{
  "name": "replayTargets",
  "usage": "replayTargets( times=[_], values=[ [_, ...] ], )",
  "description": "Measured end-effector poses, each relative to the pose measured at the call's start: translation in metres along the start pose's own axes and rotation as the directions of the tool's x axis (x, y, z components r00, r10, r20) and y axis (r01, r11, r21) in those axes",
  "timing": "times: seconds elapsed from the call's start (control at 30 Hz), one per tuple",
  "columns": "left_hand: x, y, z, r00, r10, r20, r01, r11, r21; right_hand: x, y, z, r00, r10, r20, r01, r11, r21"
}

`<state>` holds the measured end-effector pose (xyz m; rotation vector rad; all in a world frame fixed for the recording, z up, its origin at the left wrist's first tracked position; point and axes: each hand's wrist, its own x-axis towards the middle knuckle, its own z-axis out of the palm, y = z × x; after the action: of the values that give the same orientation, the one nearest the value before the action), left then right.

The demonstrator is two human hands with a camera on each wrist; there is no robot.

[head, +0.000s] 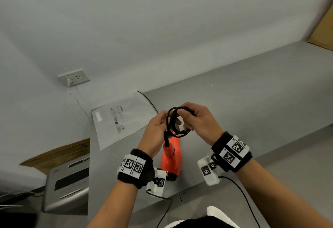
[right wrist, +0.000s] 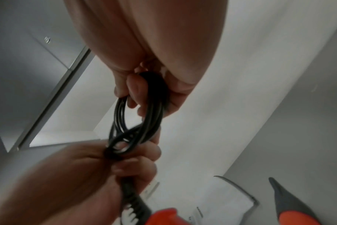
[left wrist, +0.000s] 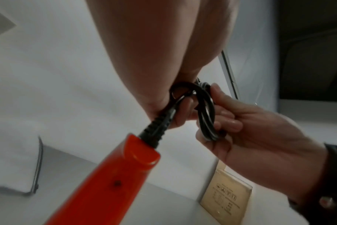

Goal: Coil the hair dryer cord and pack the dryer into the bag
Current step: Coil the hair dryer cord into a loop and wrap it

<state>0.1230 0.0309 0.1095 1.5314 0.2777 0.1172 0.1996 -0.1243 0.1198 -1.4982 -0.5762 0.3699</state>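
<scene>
Head view: orange dryer [head: 171,159], black cord [head: 168,122] looped.

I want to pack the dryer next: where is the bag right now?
In the head view the clear bag lies flat on the grey counter, just left of the left hand, near the wall socket.
</scene>
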Motion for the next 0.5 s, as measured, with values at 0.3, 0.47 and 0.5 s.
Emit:
replayTargets(
  times=[0.3,0.47,0.5],
  values=[
    [-0.007,-0.004,-0.005,0.998,-0.057,0.016,0.058,0.994,-0.097,0.010,0.014,0.002,0.998,0.044,-0.054,-0.041,0.998,0.051],
    [-0.010,0.000,-0.001,0.995,-0.104,-0.003,0.100,0.965,-0.244,0.014,0.014,-0.002,0.968,0.211,0.136,-0.250,0.869,0.427],
    [-0.011,0.002,0.001,0.995,-0.095,-0.015,0.087,0.960,-0.268,0.013,0.016,-0.001,0.969,0.203,0.141,-0.245,0.868,0.433]
  ],
)
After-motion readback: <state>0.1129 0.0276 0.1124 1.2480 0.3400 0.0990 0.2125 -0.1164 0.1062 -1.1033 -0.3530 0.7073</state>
